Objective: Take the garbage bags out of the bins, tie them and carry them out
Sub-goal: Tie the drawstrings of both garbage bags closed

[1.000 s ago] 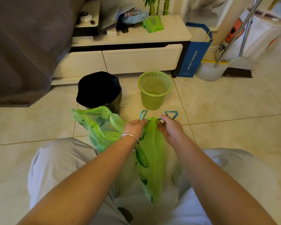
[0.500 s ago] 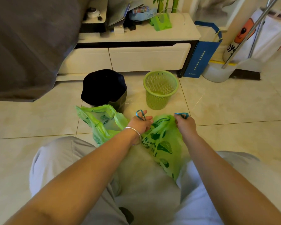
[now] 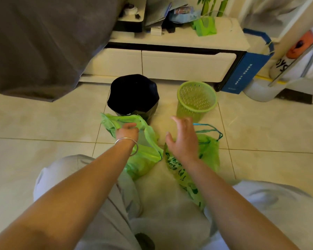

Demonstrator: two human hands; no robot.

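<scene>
I note my left hand (image 3: 127,131) pinching the rim of the untied thin green plastic bag (image 3: 143,157) at 11 o'clock, right hand (image 3: 183,139) spread, empty, over the printed green drawstring bag (image 3: 209,152) at 1 o'clock; recommend gathering both rim sides w/ both hands before knotting.

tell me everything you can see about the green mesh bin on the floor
The green mesh bin is a small round plastic basket with perforated walls and a solid rim. It stands upright on the tiled floor, has no bag in it, and sits to the right of the black bin, in front of the white cabinet. Nothing touches it; the right hand hovers open nearer the camera.
</scene>
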